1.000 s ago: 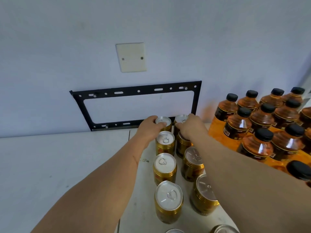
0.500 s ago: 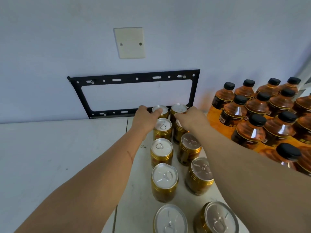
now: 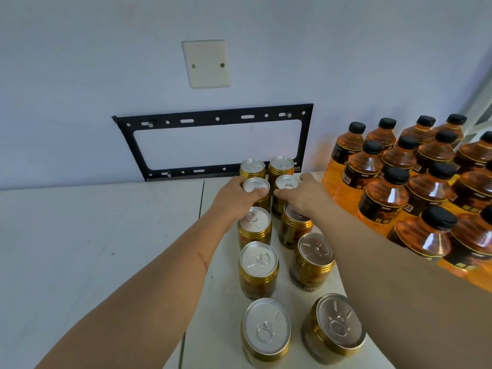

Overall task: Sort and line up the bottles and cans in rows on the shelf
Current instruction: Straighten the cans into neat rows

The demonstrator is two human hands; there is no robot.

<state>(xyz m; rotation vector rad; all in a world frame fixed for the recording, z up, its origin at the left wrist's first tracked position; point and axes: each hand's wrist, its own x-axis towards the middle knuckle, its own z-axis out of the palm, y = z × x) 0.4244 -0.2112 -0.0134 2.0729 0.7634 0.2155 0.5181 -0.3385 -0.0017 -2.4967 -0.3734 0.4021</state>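
We had most of the job done, by our reckoning: bottles [image 3: 383, 198] stood massed at 3 o'clock, and cans [image 3: 258, 270] ran in two files up the shelf [image 3: 221, 315] toward 12. Our left hand [image 3: 234, 198] gripped one second-row can and our right hand [image 3: 300, 198] its neighbour, leaving some final straightening.

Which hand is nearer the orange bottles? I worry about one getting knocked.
Right. The right hand grips a can just beside the orange bottles; the left hand is a can column farther away.

Cans [image 3: 258, 270] glossy gold metal; bottles [image 3: 383, 198] shiny clear plastic; shelf [image 3: 80, 235] matt white.
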